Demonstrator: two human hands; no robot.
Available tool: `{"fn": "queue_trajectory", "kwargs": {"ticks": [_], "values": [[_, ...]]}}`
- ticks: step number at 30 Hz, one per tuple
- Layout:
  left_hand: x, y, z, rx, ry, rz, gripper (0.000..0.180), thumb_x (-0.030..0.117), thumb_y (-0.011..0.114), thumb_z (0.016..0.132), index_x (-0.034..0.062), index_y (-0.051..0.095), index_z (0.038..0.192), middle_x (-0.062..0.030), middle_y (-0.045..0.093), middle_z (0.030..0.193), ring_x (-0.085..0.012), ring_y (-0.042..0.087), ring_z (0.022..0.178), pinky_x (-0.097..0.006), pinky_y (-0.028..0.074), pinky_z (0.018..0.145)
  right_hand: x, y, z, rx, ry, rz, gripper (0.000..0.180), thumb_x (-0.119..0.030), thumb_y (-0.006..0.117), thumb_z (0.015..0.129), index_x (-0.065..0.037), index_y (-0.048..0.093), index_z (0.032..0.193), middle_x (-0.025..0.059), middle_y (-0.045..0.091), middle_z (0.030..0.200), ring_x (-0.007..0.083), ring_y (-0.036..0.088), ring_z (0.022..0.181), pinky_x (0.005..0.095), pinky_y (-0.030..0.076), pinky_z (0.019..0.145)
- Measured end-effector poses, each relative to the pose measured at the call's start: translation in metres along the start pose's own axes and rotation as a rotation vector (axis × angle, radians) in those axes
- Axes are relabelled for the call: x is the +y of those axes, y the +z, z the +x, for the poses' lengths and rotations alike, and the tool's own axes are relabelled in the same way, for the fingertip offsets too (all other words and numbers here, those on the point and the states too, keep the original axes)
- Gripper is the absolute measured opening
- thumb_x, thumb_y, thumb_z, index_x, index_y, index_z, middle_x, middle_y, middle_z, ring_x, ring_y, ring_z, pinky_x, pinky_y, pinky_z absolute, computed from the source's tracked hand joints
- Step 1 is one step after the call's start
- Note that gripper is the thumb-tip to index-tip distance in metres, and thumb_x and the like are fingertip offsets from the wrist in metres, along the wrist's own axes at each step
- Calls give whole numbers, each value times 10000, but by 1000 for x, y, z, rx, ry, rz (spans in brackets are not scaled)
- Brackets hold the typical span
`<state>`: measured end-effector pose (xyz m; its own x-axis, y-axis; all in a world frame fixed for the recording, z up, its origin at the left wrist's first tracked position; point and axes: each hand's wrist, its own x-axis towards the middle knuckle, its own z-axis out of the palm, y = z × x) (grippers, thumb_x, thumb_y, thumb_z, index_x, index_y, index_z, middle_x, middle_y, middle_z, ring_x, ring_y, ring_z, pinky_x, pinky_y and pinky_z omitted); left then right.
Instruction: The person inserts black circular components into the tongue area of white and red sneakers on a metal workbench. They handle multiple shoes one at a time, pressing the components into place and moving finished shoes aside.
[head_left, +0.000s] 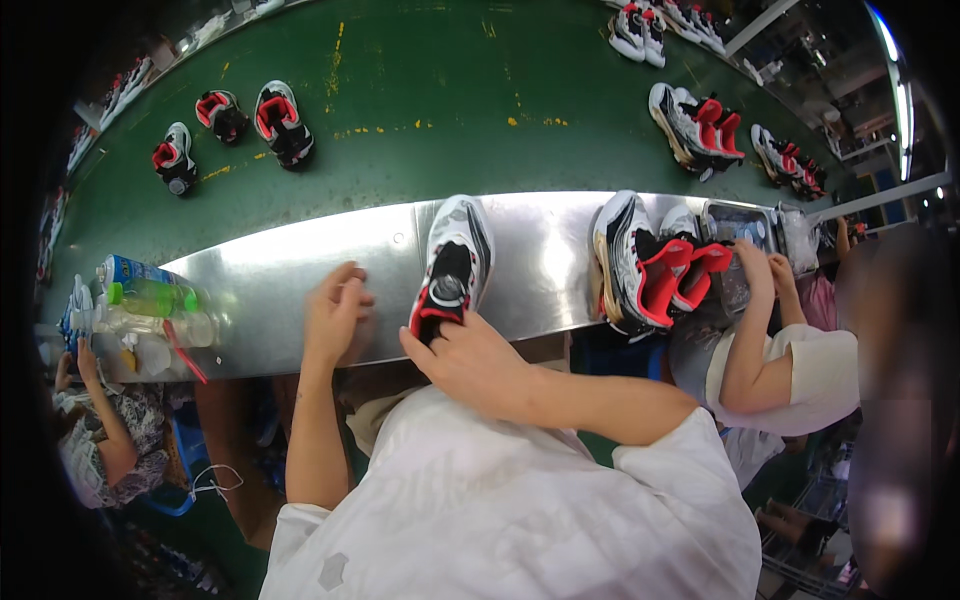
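Observation:
A white, black and red sneaker (pixel 462 240) stands on the metal bench in front of me, its toe pointing away. My right hand (pixel 470 362) grips it at the red-lined heel opening, thumb on the near left side and fingers at the collar. A round dark piece with a pale rim (pixel 449 290) shows at the shoe's tongue. To the left of the sneaker, apart from it, my left hand (pixel 338 308) hovers over the bench, slightly blurred. Its fingers are loosely bent and apart, and nothing shows in them.
Two sneakers (pixel 640 265) stand at the right of the metal bench (pixel 300 250), beside a clear tray (pixel 740 225). Bottles (pixel 150 297) lie at the left end. More shoes (pixel 284 125) sit on the green belt (pixel 420 90). Co-workers' arms (pixel 750 320) reach in at both sides.

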<state>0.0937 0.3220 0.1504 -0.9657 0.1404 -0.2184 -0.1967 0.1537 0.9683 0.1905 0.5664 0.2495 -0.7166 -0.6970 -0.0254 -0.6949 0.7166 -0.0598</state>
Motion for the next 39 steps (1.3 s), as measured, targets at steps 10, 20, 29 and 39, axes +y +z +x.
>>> {"fn": "queue_trajectory", "kwargs": {"ticks": [10,20,29,39], "values": [[-30,1,20,273,236,-80,260,34,558,1101,-62,704,1293,-121,768,1069,-102,660,633,-242,479,524,117,-47,149,655,45,-232,312,-122,702,902,-90,667,1211,96,702,1072,266,658,1048,434,477,912],[-27,11,16,276,254,-49,248,39,572,1098,-54,711,1280,-109,768,1038,-84,631,656,-238,481,554,185,-94,-129,-132,686,-325,686,38,767,774,-113,654,1433,162,600,1529,409,550,1434,552,522,1080],[-2,36,12,261,242,161,259,60,632,1057,-79,733,1251,-135,803,975,-138,722,762,-286,570,668,201,-88,-163,-357,549,-212,415,-21,747,822,-111,735,1227,118,703,1186,357,673,1190,477,599,917],[91,118,-34,-208,446,336,386,105,684,1019,-83,652,1355,-209,737,1209,-244,724,794,-366,579,684,145,-64,-33,154,137,171,139,-123,741,884,-63,700,1003,136,686,1074,345,676,1082,465,599,895]]}}
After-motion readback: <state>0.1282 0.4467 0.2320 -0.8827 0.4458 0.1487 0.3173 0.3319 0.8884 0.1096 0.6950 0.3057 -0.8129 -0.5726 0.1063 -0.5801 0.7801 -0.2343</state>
